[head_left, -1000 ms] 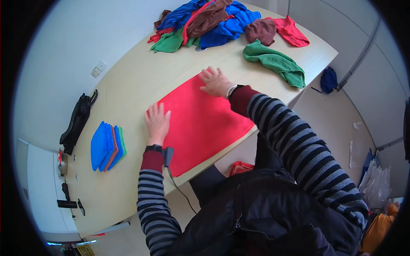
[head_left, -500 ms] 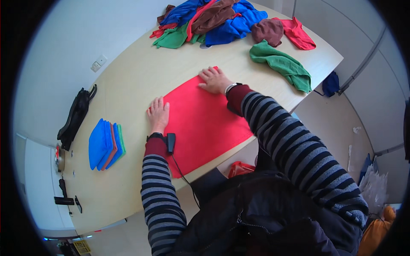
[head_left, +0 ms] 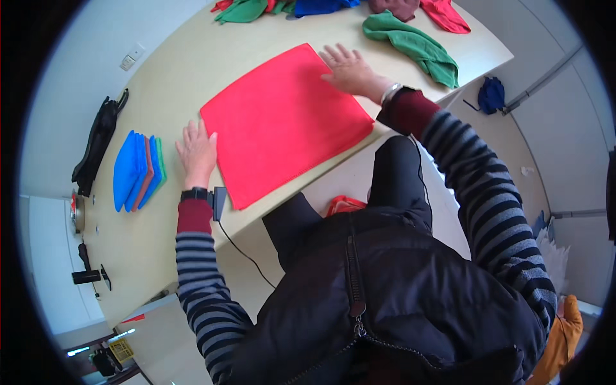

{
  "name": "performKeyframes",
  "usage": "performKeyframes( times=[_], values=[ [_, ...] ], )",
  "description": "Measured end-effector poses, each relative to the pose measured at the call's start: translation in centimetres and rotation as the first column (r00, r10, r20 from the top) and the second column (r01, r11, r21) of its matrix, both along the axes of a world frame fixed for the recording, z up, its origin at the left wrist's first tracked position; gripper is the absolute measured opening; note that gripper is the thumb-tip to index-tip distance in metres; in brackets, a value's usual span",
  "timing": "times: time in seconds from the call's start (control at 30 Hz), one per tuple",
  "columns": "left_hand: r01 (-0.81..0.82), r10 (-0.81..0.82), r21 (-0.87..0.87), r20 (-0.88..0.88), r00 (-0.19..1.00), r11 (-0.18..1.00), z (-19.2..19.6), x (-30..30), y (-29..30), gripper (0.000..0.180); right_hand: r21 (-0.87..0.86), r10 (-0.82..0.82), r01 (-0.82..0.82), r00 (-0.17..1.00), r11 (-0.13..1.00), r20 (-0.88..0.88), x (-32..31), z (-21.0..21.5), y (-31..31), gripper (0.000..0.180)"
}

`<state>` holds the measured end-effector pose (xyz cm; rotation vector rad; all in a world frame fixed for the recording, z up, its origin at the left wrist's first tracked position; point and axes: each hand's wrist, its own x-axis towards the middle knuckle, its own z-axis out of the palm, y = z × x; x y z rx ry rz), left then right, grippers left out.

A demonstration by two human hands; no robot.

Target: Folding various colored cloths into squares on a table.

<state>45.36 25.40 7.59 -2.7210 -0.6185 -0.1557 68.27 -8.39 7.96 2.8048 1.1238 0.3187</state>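
1. The fingers [head_left: 335, 56] of the right hand [head_left: 354, 74] are spread apart, clamped on nothing. They are held beside the red cloth's [head_left: 282, 122] far right corner, with the thumb set at its edge; whether the fabric is pressed cannot be told.
2. By the left hand [head_left: 197, 157], likewise, nothing is gripped; its fingers are parted just left of the red cloth, thumb at the border. By this spacing the two sides seem to be framed, and the middle is left uncovered.
3. The red cloth is laid flat between the hands, on the near part of the surface [head_left: 168, 72], where it is presumably reached easily from both sides.
4. Left of the red cloth, folded cloths [head_left: 136, 170] in blue, brown and green are layered together, apparently so that little room is taken up.
5. Beyond the red cloth, to the right, a green cloth [head_left: 417, 50] is left crumpled. Other loose cloths [head_left: 319, 6], partly cut off, are gathered farther beyond it, probably so that its margins are unobstructed.
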Motion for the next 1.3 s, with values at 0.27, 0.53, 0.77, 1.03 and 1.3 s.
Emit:
performKeyframes(
  times=[0.27,0.53,0.77,1.03,1.3],
  values=[
    [0.350,-0.330,-0.344,0.115,0.937,0.872,-2.3,-4.5,-15.1,0.061,0.248,0.325,-0.281,0.933,0.927,-0.158,-16.3,-2.8,2.1,0.067],
    [0.297,-0.202,-0.389,0.267,0.942,0.872,-3.3,-11.2,-13.1,0.062,0.292,0.058,-0.015,0.989,0.956,-0.139,-13.2,-2.9,-8.3,0.061],
    [0.435,-0.353,-0.361,0.272,0.895,0.825,-0.7,-14.0,-11.8,0.070,0.349,0.235,-0.165,0.957,0.922,-0.170,-12.5,-0.5,-11.6,0.074],
    [0.508,-0.386,-0.282,0.389,0.836,0.814,-0.6,-14.6,-14.2,0.054,0.257,0.492,-0.450,0.861,0.855,-0.129,-11.1,-0.5,-9.8,0.077],
    [0.553,-0.344,-0.383,0.491,0.801,0.740,0.6,-18.7,-15.7,0.027,0.438,0.614,-0.557,0.789,0.706,0.012,-14.1,1.0,-13.0,0.038]
  ],
)
